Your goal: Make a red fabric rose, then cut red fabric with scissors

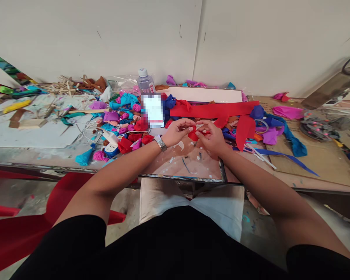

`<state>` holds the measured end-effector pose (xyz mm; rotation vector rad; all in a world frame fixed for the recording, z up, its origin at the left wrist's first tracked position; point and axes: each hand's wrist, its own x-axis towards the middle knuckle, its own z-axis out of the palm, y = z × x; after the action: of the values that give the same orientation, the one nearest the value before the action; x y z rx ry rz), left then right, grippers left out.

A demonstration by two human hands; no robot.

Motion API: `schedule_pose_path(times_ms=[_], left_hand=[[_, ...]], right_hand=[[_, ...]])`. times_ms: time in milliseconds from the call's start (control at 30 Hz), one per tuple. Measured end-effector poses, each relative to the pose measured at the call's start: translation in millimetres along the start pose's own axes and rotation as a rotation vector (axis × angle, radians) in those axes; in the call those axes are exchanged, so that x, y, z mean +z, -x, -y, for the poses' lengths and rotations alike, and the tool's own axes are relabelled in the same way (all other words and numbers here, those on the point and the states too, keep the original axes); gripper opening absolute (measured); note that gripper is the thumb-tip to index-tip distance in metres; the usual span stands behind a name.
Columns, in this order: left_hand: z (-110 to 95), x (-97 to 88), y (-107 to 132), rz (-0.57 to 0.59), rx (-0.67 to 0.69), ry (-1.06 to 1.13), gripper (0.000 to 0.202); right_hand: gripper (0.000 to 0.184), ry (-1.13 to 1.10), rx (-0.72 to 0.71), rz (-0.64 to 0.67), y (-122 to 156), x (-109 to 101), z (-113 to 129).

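Observation:
My left hand [177, 132], with a metal watch at its wrist, pinches a small piece of red crepe paper [193, 134]. My right hand [212, 136] grips the same piece from the other side, thumb and fingers closed on it. Both hands are just above the table near its front edge. Behind them a long red crepe strip [216, 110] stretches across the table. A shorter red strip [245, 134] hangs down right of my right hand. Left of my left hand lies a heap of crumpled paper flowers in blue, pink, purple and red [124, 116].
A water bottle [145, 81] stands at the back behind a lit phone [153, 111]. A blue and white socket block [111, 150] lies by the front left. On the right are a blue ribbon [291, 157] and a dark tumbler [326, 87]. A red chair [64, 194] is left below.

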<state>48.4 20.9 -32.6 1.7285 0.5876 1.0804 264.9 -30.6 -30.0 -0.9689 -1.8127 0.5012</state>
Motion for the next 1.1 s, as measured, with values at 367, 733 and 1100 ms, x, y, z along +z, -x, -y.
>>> schedule_pose_path(times_ms=[367, 733, 1100], left_hand=[[2.9, 0.3, -1.1, 0.054, 0.0, 0.036, 0.047], [-0.9, 1.7, 2.0, 0.059, -0.043, 0.01, 0.05], [2.3, 1.5, 1.9, 0.058, -0.027, -0.029, 0.056]], right_hand=[[0.039, 0.066, -0.036, -0.037, -1.1, -0.8, -0.6], [0.041, 0.075, -0.008, -0.021, -0.5, -0.5, 1.3], [0.043, 0.166, -0.061, -0.072, -1.2, 0.3, -5.8]])
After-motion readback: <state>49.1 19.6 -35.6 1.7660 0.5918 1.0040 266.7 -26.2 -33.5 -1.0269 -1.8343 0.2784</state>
